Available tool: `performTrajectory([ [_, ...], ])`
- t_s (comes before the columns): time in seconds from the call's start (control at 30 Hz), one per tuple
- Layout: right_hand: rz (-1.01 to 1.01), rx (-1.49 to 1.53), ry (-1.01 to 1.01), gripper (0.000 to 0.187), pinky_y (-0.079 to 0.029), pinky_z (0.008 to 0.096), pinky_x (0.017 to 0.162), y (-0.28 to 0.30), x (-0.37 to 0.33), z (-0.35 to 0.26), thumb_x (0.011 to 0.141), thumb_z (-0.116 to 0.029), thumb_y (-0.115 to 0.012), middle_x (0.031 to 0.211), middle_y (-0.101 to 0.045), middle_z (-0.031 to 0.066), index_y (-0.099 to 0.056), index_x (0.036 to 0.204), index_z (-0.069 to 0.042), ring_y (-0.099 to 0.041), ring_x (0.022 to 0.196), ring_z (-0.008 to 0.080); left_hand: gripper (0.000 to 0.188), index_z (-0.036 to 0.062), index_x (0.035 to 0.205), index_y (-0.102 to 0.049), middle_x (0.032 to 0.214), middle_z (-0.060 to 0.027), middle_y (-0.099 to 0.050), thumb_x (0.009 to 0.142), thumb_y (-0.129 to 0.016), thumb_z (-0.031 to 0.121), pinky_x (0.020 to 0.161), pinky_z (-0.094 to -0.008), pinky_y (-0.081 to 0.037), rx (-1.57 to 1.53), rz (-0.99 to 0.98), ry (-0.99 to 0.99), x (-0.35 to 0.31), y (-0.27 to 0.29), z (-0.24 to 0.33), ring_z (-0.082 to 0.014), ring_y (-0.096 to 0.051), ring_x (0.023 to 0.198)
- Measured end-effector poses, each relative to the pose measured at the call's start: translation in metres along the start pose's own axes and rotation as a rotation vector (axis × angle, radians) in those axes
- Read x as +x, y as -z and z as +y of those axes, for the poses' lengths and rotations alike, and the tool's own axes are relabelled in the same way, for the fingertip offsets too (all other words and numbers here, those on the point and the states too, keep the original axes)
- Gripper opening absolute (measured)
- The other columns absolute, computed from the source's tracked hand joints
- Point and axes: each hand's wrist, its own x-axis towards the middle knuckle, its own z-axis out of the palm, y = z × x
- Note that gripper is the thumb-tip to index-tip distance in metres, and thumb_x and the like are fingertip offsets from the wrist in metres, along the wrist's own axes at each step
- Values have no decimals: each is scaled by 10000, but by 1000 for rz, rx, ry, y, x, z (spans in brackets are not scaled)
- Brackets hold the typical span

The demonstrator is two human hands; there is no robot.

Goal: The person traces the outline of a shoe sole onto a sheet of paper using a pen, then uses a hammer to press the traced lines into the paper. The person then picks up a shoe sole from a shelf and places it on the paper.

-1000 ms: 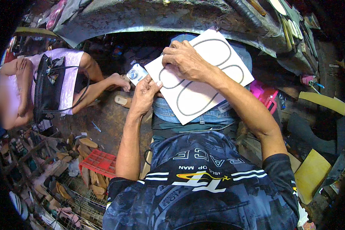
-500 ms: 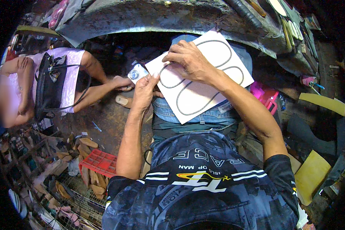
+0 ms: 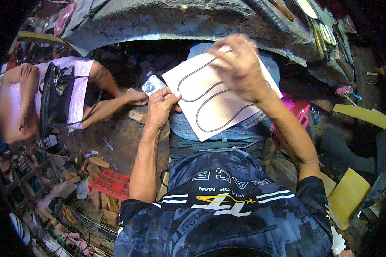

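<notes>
A stiff white sheet [image 3: 238, 109] lies tilted across my lap, on blue jeans. It carries two long rounded outlines [image 3: 198, 112] in dark line, like a pair of shoe soles. My left hand [image 3: 160, 104] is closed on the sheet's left edge, thumb on top and fingers mostly underneath. Over the far part of the sheet, my right hand [image 3: 240, 66] is smeared by motion and covers part of the outlines. Whether it holds anything does not show. Just beyond my left hand is a small silver device [image 3: 152, 85] with a round lens-like part.
A worn workbench [image 3: 158, 21] spans the far side, with tools [image 3: 324, 36] at its right. To the left sits a person [image 3: 79, 90] with a black bag [image 3: 58, 98]. A red crate [image 3: 110, 184] and shoe-shaped pieces stand lower left; yellow sheets [image 3: 349, 197] lie right.
My right hand has moved away from the left outline, toward the sheet's far right part, uncovering more of the dark line. My left hand stays at the left edge.
</notes>
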Motion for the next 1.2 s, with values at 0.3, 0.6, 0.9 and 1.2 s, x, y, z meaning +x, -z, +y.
performTrajectory([
  [0.3,-432,-417,-399,721,-537,571,1007,85,66,92,916,-243,-814,1328,-615,319,-475,1518,-35,-635,1234,512,236,30,1012,-739,772,-19,-736,1093,-694,247,483,-211,-486,146,63,-10,23,-14,7,-76,-645,558],
  [0.6,-118,23,-391,466,-544,526,1062,114,72,91,952,-215,-660,1251,-716,333,-608,1346,27,-671,1207,532,225,19,1139,-741,901,-46,-743,1071,-709,231,592,-237,-518,-24,-9,28,3,-3,5,-118,-680,743],
  [0.9,118,73,-272,581,-608,352,867,111,17,89,967,-62,-753,1116,-773,110,-596,1526,-29,-745,966,227,211,6,1113,-734,756,-47,-709,1074,-709,212,581,-236,-490,19,-72,3,13,0,4,-97,-616,618],
  [1.2,-174,-374,-329,657,-488,529,1011,88,44,104,923,-278,-815,1229,-631,231,-590,1508,-82,-623,1173,421,220,14,960,-739,700,-53,-713,1060,-711,207,497,-276,-472,314,27,-28,10,-26,14,-113,-619,538],
])
